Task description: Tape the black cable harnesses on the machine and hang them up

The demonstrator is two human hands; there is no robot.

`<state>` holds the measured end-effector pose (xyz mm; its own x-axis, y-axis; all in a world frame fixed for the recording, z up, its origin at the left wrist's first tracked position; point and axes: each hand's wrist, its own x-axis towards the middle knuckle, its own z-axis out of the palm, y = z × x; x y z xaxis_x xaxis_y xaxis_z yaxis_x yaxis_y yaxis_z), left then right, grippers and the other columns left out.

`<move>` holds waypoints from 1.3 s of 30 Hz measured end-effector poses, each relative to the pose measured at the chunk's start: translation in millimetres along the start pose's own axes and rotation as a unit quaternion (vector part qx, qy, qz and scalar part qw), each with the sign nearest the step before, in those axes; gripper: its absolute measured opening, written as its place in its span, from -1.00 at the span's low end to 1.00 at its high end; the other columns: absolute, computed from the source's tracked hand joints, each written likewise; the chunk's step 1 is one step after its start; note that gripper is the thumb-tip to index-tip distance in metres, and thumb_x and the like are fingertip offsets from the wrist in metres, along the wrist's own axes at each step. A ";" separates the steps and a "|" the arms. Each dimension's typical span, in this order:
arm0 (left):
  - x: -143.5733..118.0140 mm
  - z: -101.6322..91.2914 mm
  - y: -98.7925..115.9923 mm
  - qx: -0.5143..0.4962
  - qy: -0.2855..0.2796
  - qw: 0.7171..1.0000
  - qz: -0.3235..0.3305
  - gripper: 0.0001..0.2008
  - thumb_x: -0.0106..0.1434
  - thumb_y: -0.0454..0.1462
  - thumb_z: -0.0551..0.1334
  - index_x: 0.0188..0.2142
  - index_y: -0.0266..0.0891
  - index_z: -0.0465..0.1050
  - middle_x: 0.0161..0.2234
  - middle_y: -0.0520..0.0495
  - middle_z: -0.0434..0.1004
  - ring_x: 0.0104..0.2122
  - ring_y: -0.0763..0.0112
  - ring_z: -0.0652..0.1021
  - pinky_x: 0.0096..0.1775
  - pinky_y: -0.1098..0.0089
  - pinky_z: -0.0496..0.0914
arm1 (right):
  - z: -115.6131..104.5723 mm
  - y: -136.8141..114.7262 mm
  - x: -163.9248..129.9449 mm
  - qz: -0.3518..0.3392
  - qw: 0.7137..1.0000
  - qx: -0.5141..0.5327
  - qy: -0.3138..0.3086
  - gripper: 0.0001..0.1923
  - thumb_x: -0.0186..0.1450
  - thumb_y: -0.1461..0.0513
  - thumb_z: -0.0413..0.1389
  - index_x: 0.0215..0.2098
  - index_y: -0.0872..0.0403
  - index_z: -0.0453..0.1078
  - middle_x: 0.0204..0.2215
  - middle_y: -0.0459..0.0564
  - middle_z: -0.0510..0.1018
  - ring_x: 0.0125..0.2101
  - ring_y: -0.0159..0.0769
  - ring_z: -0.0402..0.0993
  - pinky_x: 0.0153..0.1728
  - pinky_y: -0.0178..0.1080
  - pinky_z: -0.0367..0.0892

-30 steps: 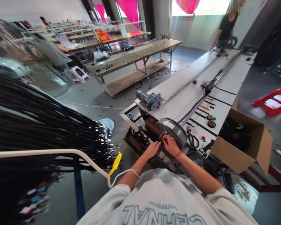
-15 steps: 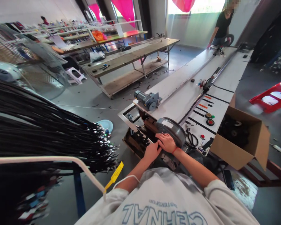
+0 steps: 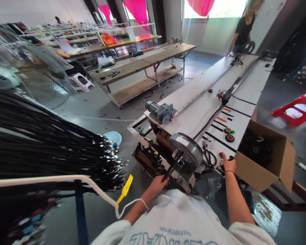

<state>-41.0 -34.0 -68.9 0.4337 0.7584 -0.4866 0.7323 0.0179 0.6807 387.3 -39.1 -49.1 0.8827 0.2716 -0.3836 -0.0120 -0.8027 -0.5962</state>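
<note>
My left hand (image 3: 158,183) is closed round the end of a black strap (image 3: 171,168), in front of the machine's near end. The strap runs up to the side of a round grey wheel (image 3: 186,148). To the right, my right hand (image 3: 228,164) is at the table's near corner, one digit stretched onto a red button (image 3: 221,154). Its other fingers are partly hidden, and I see nothing held in it. Black-handled scissors (image 3: 209,157) lie between the wheel and my right hand.
The long white table (image 3: 193,109) carries a motor (image 3: 159,111), a rail and black and orange strips. An open cardboard box (image 3: 262,160) stands right. Bundled black straps (image 3: 53,146) hang left, near a fan (image 3: 5,77). A person (image 3: 242,34) stands at the far end.
My hands were together beside the wheel. The right has moved right to the red button; the left has drawn back toward me, with the black strap now showing in it.
</note>
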 end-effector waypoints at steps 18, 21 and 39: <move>-11.0 -19.4 23.8 -0.011 0.059 0.997 0.037 -0.64 0.30 -0.09 0.04 -0.35 -0.32 0.46 -0.43 -0.07 0.52 -0.40 0.35 0.49 -0.30 0.43 0.31 | 17.4 -2.8 -18.7 -0.015 0.995 -0.053 0.087 -0.16 0.11 -0.23 0.15 0.10 0.22 0.23 -0.02 0.40 0.45 0.01 0.18 0.40 -0.01 0.06 0.30; -1.9 -19.4 36.2 -0.001 0.069 0.997 0.047 -0.66 0.30 -0.11 0.05 -0.34 -0.30 0.48 -0.43 -0.06 0.53 -0.38 0.35 0.51 -0.28 0.42 0.32 | 17.4 -2.1 -16.8 -0.016 0.995 -0.048 0.082 -0.18 0.12 -0.22 0.16 0.09 0.21 0.23 -0.02 0.39 0.44 0.02 0.16 0.40 0.01 0.03 0.29; 2.7 -71.5 31.3 -0.313 -0.192 0.930 0.022 -0.58 0.28 -0.02 0.15 -0.19 -0.36 0.52 -0.38 -0.10 0.54 -0.38 0.42 0.49 -0.23 0.38 0.38 | 22.5 1.8 -8.0 -0.039 0.992 -0.058 0.103 -0.16 0.10 -0.23 0.16 0.07 0.21 0.21 0.02 0.41 0.40 0.03 0.19 0.37 0.03 0.07 0.27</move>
<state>-54.5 15.3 -9.8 0.6994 0.4811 -0.5286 0.3126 0.4591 0.8315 369.6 -30.8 -63.0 0.9561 0.2311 -0.1802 0.1041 -0.8426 -0.5284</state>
